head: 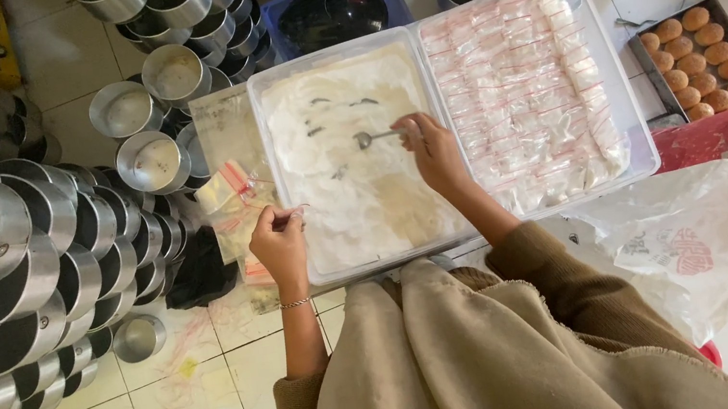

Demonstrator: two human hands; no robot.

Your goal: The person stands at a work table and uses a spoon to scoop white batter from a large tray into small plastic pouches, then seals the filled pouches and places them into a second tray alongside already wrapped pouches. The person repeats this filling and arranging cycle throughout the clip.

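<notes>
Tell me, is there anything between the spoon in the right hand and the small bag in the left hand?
Nothing visible stands between them. The right hand holds the spoon over the white powder in the tray, and the left hand holds the small bag at the tray's edge; only open powder lies between.

Single head-worn view, looking steeply down from above the wearer's own lap, fairly near, onto two white trays (635, 132) and the tiled floor (190, 397) around.

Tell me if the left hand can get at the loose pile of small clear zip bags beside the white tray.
Probably yes: the left hand, pinching a small clear bag, hovers right next to the pile of clear red-striped zip bags, with nothing between them.
</notes>
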